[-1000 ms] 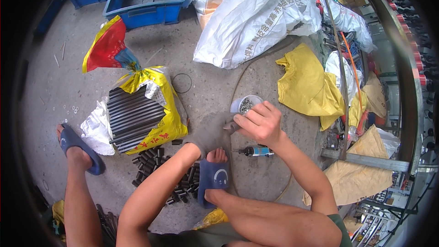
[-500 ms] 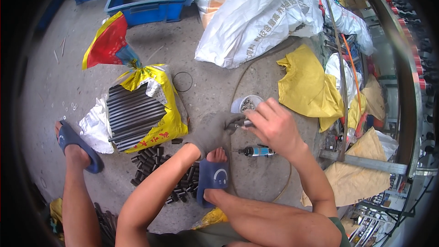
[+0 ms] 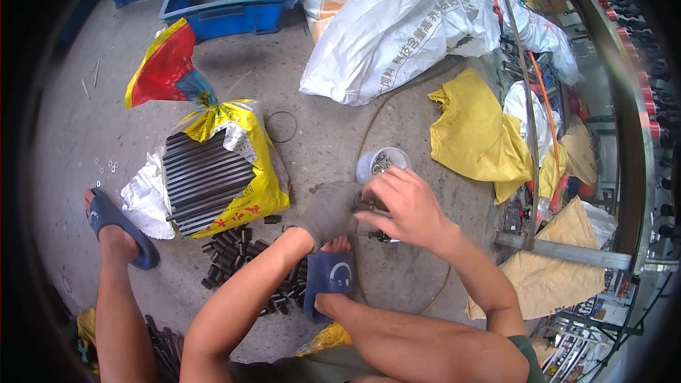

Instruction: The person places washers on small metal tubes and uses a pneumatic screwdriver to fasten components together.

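My left hand (image 3: 328, 211), in a grey glove, is closed round a small dark cylindrical piece (image 3: 365, 207), largely hidden by the fingers. My bare right hand (image 3: 410, 207) meets it from the right, fingers bent and thumb apart, at the piece's end. Whether the right fingertips pinch something small, I cannot make out. Just beyond the hands stands a white tub (image 3: 364, 167) of small metal parts (image 3: 381, 162). Under the right hand a power tool (image 3: 384, 237) lies on the floor, mostly covered. Black cylindrical pieces (image 3: 230, 255) are heaped left of my foot.
A yellow bag (image 3: 266, 184) full of dark rods (image 3: 206, 184) stands to the left. Blue crates (image 3: 234, 20) and a white sack (image 3: 383, 35) are at the back. Yellow sacking (image 3: 475, 128) lies at right beside a metal frame (image 3: 567, 250). A hose (image 3: 369, 124) curves across the floor.
My right hand has moved slightly down and left, closer to the gloved hand, and now covers most of the power tool. The metal end seen between the hands before is now mostly hidden.
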The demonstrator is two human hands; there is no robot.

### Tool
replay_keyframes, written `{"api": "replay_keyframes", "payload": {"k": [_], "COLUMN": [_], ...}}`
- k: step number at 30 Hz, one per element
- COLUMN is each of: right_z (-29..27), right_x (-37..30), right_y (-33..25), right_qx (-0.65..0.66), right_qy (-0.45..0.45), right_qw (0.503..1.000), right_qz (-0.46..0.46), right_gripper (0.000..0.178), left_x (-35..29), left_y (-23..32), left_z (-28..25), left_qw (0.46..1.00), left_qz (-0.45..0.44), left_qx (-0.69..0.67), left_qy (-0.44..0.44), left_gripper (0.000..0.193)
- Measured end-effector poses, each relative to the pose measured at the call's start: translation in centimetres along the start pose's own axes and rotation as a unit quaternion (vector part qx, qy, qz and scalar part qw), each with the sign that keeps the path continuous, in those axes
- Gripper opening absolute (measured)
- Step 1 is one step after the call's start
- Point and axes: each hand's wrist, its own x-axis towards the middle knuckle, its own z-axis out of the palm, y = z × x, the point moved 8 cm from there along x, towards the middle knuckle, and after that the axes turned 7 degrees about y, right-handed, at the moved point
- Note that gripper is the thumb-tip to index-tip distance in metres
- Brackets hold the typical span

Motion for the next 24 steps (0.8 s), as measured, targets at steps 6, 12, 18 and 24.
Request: {"api": "replay_keyframes", "payload": {"k": [6, 12, 18, 24], "right_z": [0.4, -2.8, -3.0, -2.7], "right_x": [0.1, -0.5, -0.7, 0.1], "right_y": [0.9, 1.1, -0.5, -1.5], "right_qx": [-0.039, 0.089, -0.008, -0.02], "right_qy": [0.048, 0.119, 0.076, 0.028], "right_qw": [0.995, 0.986, 0.997, 0.999], "right_qz": [0.081, 0.073, 0.003, -0.012], "right_gripper": [0.024, 0.024, 0.024, 0.022], "left_x": [-0.1, -0.1, 0.2, 0.0], "left_y": [-0.2, 3.0, 1.5, 2.2], "left_z": [-0.1, -1.8, -0.5, -1.2], "left_qw": [0.999, 1.0, 0.995, 0.995], "left_qz": [-0.017, 0.022, 0.044, 0.06], "left_qx": [0.031, 0.01, -0.078, -0.08], "left_qy": [0.027, -0.017, -0.031, -0.018], "left_gripper": [0.033, 0.033, 0.042, 0.044]}}
